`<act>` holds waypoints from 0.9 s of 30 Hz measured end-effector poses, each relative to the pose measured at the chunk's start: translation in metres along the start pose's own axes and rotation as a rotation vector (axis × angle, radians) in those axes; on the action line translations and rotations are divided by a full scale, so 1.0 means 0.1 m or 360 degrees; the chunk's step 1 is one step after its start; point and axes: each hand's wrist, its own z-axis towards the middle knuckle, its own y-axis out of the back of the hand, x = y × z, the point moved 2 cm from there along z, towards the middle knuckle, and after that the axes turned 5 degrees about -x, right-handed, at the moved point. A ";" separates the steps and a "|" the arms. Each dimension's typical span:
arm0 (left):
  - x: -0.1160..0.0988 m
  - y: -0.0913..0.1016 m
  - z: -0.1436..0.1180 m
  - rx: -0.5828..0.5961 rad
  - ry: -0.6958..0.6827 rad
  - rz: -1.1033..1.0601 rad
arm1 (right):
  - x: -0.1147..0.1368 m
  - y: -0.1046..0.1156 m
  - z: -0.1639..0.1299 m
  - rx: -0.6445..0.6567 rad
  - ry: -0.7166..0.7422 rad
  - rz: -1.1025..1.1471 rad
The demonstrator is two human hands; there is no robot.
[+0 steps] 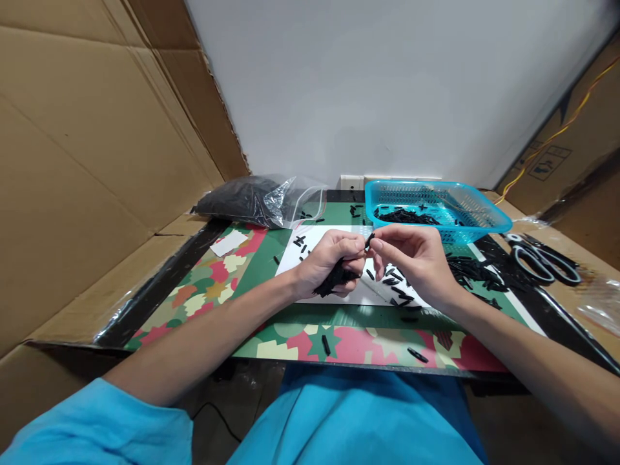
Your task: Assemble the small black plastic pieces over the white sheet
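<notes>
Over a white sheet on the table, my two hands meet at chest height. My left hand is closed around a bunch of small black pieces that stick out below the fingers. Between the thumbs and fingertips of both hands is one small black piece, which my right hand pinches. More short black pieces lie scattered on the sheet under the hands. Their exact kind is too small to tell. A heap of longer-looking black pieces lies to the right of my right hand.
A blue plastic basket with black pieces stands at the back right. A zip bag full of black material lies back left. Scissors rest on the right edge. Cardboard walls the left side; a patterned mat covers the table.
</notes>
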 end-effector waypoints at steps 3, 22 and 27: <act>0.01 0.02 0.00 0.0003 0.0001 -0.0004 | 0.02 -0.01 0.00 0.0004 0.0023 -0.0013; 0.03 -0.05 0.03 -0.0156 0.0073 -0.0070 | 0.01 0.09 0.03 0.0079 0.0219 -0.0681; 0.00 0.03 0.07 -0.0235 0.0048 -0.0151 | 0.01 0.30 0.13 0.0473 0.0484 -0.1671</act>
